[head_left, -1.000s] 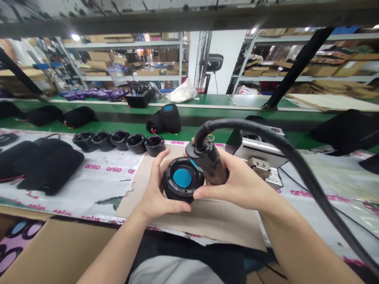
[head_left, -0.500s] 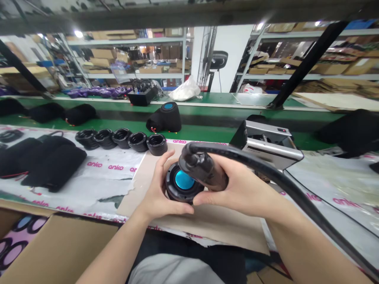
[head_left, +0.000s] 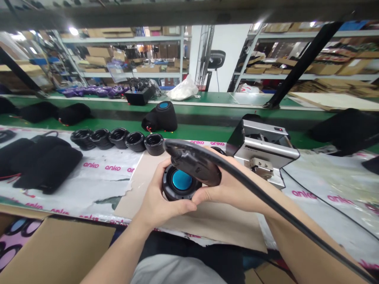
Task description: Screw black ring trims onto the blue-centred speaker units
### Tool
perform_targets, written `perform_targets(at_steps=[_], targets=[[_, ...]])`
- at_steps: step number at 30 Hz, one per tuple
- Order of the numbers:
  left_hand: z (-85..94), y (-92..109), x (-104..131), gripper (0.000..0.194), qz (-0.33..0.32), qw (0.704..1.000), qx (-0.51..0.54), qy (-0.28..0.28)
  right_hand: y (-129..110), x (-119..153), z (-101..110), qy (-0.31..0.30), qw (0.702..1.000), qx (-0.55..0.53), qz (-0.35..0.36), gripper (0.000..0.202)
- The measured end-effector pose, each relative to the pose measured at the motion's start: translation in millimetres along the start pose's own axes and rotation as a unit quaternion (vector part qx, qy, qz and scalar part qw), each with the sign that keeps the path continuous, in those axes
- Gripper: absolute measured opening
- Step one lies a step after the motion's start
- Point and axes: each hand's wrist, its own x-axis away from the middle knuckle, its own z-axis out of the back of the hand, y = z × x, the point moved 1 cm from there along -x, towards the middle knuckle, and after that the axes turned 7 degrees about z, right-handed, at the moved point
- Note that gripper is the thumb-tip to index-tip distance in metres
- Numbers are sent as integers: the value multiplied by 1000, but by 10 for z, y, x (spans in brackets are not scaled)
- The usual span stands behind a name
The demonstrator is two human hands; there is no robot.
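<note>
A round black speaker unit (head_left: 181,180) with a shiny blue disc in its middle stands above the brown cardboard. My left hand (head_left: 160,197) wraps its left and near sides, thumb across the front. In my right hand (head_left: 220,185) is a dark corded electric screwdriver (head_left: 197,163), lying tilted over the speaker's far right edge; its working tip is hidden. The right thumb also touches the speaker's near right rim and meets the left thumb. From the screwdriver's end a thick black cable (head_left: 266,189) runs over my right forearm.
Several black rings (head_left: 154,144) stand in a row at the back left. Black fabric-covered pieces (head_left: 44,161) with red wires lie left of them. A silver machine (head_left: 263,146) stands to the right. An open cardboard box (head_left: 65,244) sits at the front left, and another black speaker (head_left: 166,116) on the green belt.
The screwdriver has tipped further over, its cable end swinging left across the speaker. Both hands keep hold, and the view has shifted slightly.
</note>
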Motion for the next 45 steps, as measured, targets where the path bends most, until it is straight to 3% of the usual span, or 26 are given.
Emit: perform_targets(at_steps=[4, 6, 8, 10, 12, 14, 16, 20, 25, 32, 36, 41, 45], targets=[[7, 31, -17, 81, -25, 1000, -5, -9, 65, 137, 23, 56, 997, -40, -22, 72], [36, 18, -32, 81, -24, 1000, -15, -12, 45, 262, 128, 162, 982, -88, -46, 65], [61, 10, -33, 83, -20, 999, -32, -12, -21, 421, 286, 327, 936, -129, -10, 59], [76, 11, -19, 83, -27, 998, -53, 1, -108, 594, 445, 476, 863, -148, 79, 61], [69, 13, -2, 80, -36, 996, -77, 17, -163, 746, 564, 570, 792, -160, 146, 62], [25, 9, 2, 79, -39, 995, -90, 28, -158, 848, 636, 613, 755, -154, 175, 61], [-77, 4, -12, 79, -36, 995, -92, 19, -97, 886, 675, 612, 760, -130, 174, 61], [-432, 14, -66, 79, -46, 995, -66, -52, 102, 809, 706, 577, 802, -93, 123, 63], [-788, 11, -119, 79, -39, 993, -55, -98, 262, 640, 721, 549, 821, -70, 138, 66], [-811, 3, -148, 79, -50, 993, -56, -89, 305, 496, 677, 527, 841, -59, 105, 78], [-814, -15, -160, 79, -55, 993, -55, -89, 345, 481, 685, 527, 842, -49, 99, 76], [-832, -18, -169, 81, -44, 993, -47, -95, 357, 581, 664, 495, 849, -136, 126, 61], [-837, 28, -176, 82, -43, 993, -55, -94, -26, 682, 654, 525, 824, -142, 162, 24]])
